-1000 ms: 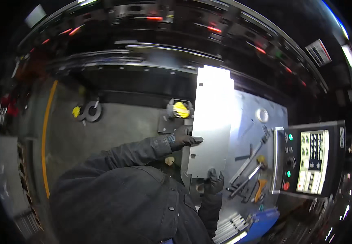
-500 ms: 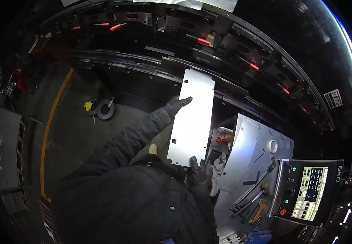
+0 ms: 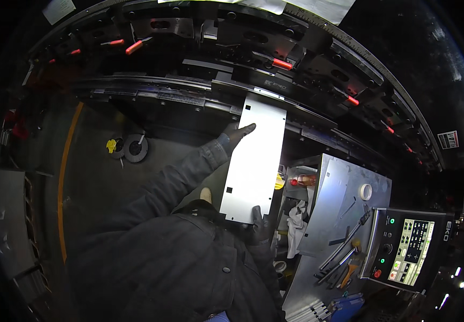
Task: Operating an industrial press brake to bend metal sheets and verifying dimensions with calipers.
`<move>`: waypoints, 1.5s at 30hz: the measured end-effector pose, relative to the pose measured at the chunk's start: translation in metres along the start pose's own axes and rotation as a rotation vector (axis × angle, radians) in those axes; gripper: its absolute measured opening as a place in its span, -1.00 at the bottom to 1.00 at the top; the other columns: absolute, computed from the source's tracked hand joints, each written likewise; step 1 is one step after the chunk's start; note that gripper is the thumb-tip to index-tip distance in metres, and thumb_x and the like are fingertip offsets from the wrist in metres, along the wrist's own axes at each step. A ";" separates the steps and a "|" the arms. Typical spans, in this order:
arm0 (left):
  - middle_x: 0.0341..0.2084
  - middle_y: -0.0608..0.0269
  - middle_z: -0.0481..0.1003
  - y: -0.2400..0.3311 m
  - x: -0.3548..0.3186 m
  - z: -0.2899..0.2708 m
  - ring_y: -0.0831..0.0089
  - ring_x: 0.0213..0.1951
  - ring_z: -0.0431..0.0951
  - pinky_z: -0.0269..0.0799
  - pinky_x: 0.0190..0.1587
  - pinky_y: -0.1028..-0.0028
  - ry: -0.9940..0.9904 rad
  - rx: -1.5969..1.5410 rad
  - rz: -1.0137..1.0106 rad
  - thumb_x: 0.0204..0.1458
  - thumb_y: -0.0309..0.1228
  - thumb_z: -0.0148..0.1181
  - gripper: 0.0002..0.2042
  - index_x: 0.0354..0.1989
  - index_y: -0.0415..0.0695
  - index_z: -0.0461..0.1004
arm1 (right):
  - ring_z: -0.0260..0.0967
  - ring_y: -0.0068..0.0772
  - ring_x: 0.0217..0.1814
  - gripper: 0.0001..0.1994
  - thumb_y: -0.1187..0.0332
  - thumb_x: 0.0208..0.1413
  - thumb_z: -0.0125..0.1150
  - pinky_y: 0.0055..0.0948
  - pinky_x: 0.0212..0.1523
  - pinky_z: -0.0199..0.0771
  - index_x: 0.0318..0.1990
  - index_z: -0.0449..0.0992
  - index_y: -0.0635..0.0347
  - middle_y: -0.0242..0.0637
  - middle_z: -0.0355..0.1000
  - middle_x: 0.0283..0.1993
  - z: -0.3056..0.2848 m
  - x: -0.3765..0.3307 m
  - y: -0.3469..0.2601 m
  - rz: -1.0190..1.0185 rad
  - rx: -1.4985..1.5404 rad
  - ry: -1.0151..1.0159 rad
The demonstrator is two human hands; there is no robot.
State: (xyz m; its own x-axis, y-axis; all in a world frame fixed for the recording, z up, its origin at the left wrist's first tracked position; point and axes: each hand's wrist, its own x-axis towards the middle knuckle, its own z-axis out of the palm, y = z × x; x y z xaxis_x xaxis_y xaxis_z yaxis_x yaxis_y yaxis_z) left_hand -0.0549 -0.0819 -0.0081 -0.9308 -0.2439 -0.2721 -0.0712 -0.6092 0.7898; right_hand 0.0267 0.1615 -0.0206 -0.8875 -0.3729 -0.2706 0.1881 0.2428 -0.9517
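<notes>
A long pale metal sheet [image 3: 256,161] runs up the middle of the frame, its far end already at the dark machine bed [image 3: 189,88] that arcs across the top, just under the row of red-tipped clamps [image 3: 281,64]. The left hand [image 3: 237,133], gloved, lies along the sheet's left edge in the upper centre, fingers stretched nearly flat against it and not wrapped round. The right hand [image 3: 260,228], also gloved, has the near end at lower centre, fingers curled onto the bottom edge. So the sheet looks carried to the machine and lined up; whether its far edge is fully seated cannot be told, and both hands are on it, so letting go seems left to do. To the lower right a grey bench [image 3: 344,188] carries tools [image 3: 344,249] and a tape roll [image 3: 366,191], beside a control panel [image 3: 406,249].
</notes>
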 end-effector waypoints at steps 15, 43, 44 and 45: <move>-0.62 0.22 0.45 0.002 -0.002 -0.010 0.56 -0.65 0.45 0.35 -0.60 0.68 0.020 0.029 0.000 0.01 -0.25 0.07 -0.73 -0.37 -0.27 0.39 | 0.20 -0.54 -0.72 -0.70 0.23 0.12 -0.06 -0.63 -0.72 0.17 -0.35 0.41 0.36 -0.25 0.37 -0.61 0.007 -0.002 -0.006 -0.106 -0.188 -0.083; -0.67 0.27 0.44 0.017 0.001 0.003 0.58 -0.68 0.43 0.33 -0.61 0.70 0.028 0.124 0.068 0.01 -0.24 0.04 -0.73 -0.42 -0.25 0.41 | 0.18 -0.53 -0.75 -0.71 0.23 0.09 -0.01 -0.62 -0.74 0.15 -0.41 0.41 0.35 -0.26 0.33 -0.66 0.001 0.002 0.031 0.236 0.093 0.032; -0.67 0.28 0.44 0.017 0.002 0.006 0.58 -0.69 0.43 0.33 -0.61 0.70 0.024 0.127 0.067 0.01 -0.24 0.04 -0.73 -0.42 -0.25 0.41 | 0.18 -0.54 -0.76 -0.71 0.23 0.10 -0.01 -0.62 -0.74 0.15 -0.42 0.40 0.34 -0.26 0.33 -0.66 -0.003 0.001 0.052 0.088 -0.071 0.033; -0.67 0.28 0.43 0.016 0.003 0.007 0.58 -0.69 0.43 0.33 -0.61 0.70 0.022 0.132 0.067 0.01 -0.24 0.04 -0.73 -0.43 -0.25 0.41 | 0.17 -0.54 -0.76 -0.71 0.23 0.10 -0.01 -0.62 -0.75 0.15 -0.43 0.40 0.34 -0.27 0.32 -0.67 -0.005 0.002 0.070 -0.059 -0.234 0.032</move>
State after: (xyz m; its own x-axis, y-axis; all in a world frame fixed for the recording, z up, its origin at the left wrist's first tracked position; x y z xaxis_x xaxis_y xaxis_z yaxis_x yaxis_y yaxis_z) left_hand -0.0612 -0.0873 0.0078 -0.9272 -0.2979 -0.2271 -0.0571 -0.4868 0.8717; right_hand 0.0364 0.1824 -0.0868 -0.9078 -0.3647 -0.2073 0.0364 0.4239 -0.9050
